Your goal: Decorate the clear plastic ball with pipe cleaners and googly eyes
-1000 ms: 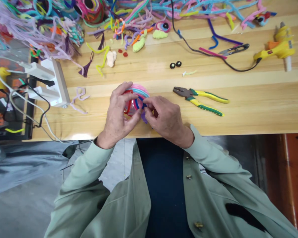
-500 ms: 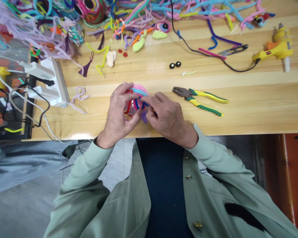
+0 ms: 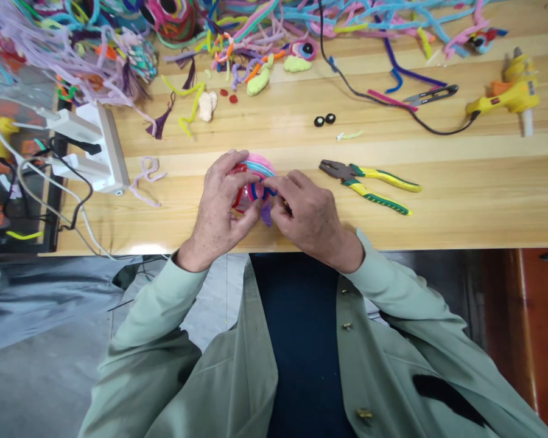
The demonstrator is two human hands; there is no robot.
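- Striped craft piece [image 3: 261, 165] over the table [image 3: 461, 222], gripped by the left hand [image 3: 223, 210]
- Right hand [image 3: 309, 218] curled against it — grip unclear
- Probably light, soft — best held around its outside

Left of the combination pliers [image 3: 369, 185], the left hand [image 3: 223, 210] curves into a C, fingers arched, thumb opposed. The right hand [image 3: 305, 213], nearer the pliers, is turned back upward, index finger extended away from them, other fingers curled. On the pliers' near side, the left forearm [image 3: 150, 313] and right forearm [image 3: 406, 295] slant inward, sleeved in grey-green to the wrists
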